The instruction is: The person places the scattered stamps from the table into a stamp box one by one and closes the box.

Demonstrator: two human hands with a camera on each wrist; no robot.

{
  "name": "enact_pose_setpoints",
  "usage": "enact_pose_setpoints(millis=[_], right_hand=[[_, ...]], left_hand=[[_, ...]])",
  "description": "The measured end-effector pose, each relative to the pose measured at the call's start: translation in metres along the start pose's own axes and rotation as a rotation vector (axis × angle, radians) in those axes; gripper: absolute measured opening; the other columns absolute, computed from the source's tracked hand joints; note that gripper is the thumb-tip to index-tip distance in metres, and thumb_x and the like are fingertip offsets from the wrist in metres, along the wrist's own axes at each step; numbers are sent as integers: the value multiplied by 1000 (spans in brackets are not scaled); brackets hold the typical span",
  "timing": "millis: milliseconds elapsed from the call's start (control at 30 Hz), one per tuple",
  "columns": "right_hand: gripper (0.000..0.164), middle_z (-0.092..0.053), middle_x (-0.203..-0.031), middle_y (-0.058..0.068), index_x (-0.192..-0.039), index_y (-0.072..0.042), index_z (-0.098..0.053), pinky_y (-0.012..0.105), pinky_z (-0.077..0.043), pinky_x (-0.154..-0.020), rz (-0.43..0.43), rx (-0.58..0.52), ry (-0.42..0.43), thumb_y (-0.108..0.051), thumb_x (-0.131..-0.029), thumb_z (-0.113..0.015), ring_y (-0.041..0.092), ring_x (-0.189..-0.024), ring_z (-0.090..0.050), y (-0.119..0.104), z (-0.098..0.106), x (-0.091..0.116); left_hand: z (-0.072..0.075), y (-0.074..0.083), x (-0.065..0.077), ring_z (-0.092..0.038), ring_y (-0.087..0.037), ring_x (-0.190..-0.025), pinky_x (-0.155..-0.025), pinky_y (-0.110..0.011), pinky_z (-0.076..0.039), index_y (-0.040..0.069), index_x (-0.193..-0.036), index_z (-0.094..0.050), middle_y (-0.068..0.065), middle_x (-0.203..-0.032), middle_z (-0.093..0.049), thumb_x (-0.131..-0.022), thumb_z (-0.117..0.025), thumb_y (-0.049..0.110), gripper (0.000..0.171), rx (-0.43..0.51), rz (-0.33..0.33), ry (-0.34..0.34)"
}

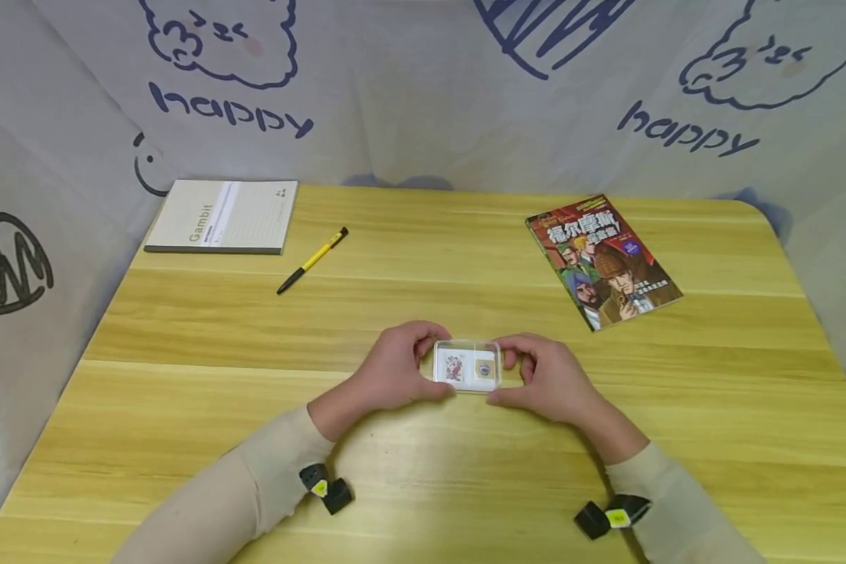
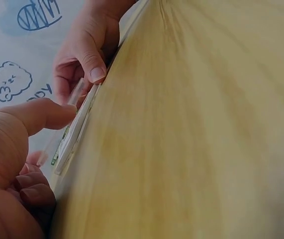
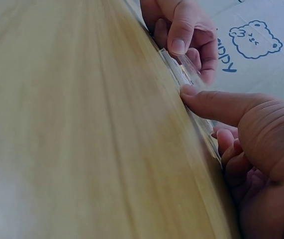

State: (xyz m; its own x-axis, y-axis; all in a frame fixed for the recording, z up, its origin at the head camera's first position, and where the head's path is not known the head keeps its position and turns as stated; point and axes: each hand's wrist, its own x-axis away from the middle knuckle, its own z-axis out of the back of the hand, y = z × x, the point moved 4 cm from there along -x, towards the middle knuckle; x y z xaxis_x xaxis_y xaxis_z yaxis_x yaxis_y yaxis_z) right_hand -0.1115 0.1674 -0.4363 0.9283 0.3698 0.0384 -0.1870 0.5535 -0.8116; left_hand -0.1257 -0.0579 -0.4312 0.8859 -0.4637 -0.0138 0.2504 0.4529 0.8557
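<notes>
A small clear plastic case (image 1: 468, 382) with a white inside lies low over the wooden table in front of me. Through its top show a little printed picture on the left and a small square piece with a round dark mark on the right. My left hand (image 1: 400, 368) pinches the case's left end, thumb on the near edge and fingers at the far side. The opposite end is held the same way by my right hand (image 1: 546, 377). In the left wrist view, the clear lid (image 2: 77, 92) stands tilted a little apart from the white base (image 2: 74, 132).
On the table (image 1: 409, 274), a notebook (image 1: 254, 215) lies at the back left, with a yellow and black pen (image 1: 313, 260) beside it. A comic-style book (image 1: 602, 262) lies at the back right. White cloth with drawings (image 1: 395, 94) hangs behind the table.
</notes>
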Motion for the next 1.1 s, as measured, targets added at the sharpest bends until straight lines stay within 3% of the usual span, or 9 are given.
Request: enact_pose_setpoints(millis=[267,1100], right_hand=[[65,-58,-87,0,-121,-11,-70,26,-39,-50,-14,-31,-13,-25,-64,-97,15,-58,-46,-1,3,0],[62,-57,-86,-2,-120,-13,-70,26,-40,-51,3,1,-3,-26,-65,-97,15,-59,-47,-1,-1,-1]], left_hand=[[0,3,-1,-47,-15,-73,-66,-29,-39,7,-113,-67,-3,-79,-51,-59,-97,17,63,-75,26,-21],[0,0,1,-47,-15,-72,-65,-29,-39,8,-111,-67,-1,-78,-51,-60,-97,18,61,-123,32,-46]])
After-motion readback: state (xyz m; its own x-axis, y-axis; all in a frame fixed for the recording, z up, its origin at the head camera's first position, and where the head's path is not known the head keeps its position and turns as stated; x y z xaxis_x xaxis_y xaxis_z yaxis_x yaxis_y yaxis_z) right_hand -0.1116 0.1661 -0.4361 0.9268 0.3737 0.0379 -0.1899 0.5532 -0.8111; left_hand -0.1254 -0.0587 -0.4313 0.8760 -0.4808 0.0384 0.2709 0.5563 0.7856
